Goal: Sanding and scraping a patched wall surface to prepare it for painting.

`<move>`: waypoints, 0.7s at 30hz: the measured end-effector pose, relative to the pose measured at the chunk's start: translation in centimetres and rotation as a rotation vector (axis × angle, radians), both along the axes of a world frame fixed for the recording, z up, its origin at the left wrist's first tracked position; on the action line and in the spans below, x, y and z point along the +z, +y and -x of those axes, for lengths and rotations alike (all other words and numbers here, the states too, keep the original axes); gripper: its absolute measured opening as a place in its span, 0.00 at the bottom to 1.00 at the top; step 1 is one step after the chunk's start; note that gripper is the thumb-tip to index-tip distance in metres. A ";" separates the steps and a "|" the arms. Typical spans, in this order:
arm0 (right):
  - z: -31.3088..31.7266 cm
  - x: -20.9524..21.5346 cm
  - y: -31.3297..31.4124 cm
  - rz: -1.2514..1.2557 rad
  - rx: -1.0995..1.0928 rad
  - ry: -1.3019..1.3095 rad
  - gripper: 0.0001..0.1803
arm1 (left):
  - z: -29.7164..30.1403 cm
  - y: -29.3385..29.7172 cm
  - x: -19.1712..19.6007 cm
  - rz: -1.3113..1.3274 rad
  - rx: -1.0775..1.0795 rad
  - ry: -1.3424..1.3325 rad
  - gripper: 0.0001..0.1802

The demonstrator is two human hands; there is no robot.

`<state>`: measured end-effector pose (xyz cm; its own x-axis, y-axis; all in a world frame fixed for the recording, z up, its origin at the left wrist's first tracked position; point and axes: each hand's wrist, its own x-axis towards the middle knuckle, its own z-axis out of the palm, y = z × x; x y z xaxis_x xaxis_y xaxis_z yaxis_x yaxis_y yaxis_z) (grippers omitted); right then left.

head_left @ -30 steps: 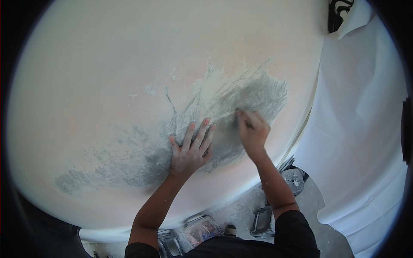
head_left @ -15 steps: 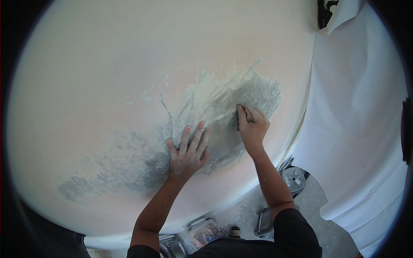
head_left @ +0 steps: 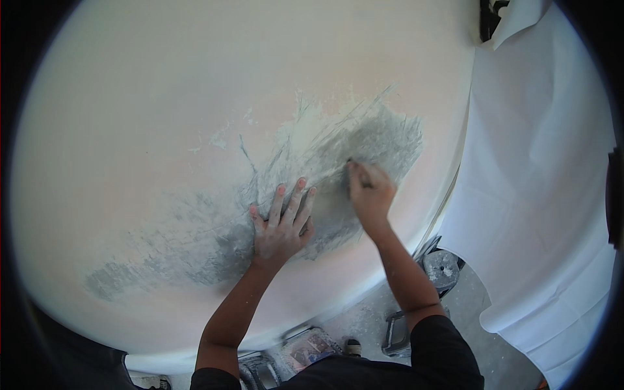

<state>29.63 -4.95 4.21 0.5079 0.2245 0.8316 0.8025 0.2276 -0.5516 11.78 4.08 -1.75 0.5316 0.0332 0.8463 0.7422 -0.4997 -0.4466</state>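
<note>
In the head view I look down on a broad pale cream plastered wall (head_left: 162,130) that fills most of the frame, with a rough grey scraped patch of bare render (head_left: 364,149) running from about eight o'clock up toward one o'clock of the picture's centre.

My left hand (head_left: 281,224) lies flat on that grey patch, just below centre at six o'clock, fingers spread and released, palm pressed to the surface, grasping nothing.

My right hand (head_left: 369,194) sits just beside it, at about three o'clock from the left hand, fingers clenched around a small dark scraping tool (head_left: 351,164), whose tip touches the wall at the lower edge of the darkest grey area. Most of the tool is hidden inside the fist, so I cannot tell its full shape.

At three o'clock of the frame hangs a white cloth dust sheet (head_left: 539,162), draped down the right side. At five o'clock, below the wall's edge, a dusty grey floor (head_left: 468,305) shows, and on it stands a round dust-coated metal tin (head_left: 442,268).
</note>
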 end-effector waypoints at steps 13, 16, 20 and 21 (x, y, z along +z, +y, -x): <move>1.2 -0.2 0.6 -0.078 0.024 -0.148 0.04 | 0.3 0.3 -0.2 -0.014 -0.027 0.016 0.34; 2.1 -0.4 0.5 -0.075 0.043 -0.121 0.03 | 0.0 0.0 0.0 -0.005 -0.017 0.004 0.34; -0.4 0.8 -0.4 -0.033 0.009 -0.053 0.03 | -0.2 0.0 -0.2 -0.017 -0.016 0.002 0.34; 0.5 0.6 0.1 -0.078 -0.080 -0.105 0.03 | -0.1 0.0 -0.2 -0.016 -0.013 -0.001 0.34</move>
<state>29.14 -4.85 4.78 0.4310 0.1195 0.8944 0.8722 0.1991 -0.4468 11.91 4.09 -1.98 0.5307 0.0128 0.8475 0.7365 -0.5018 -0.4536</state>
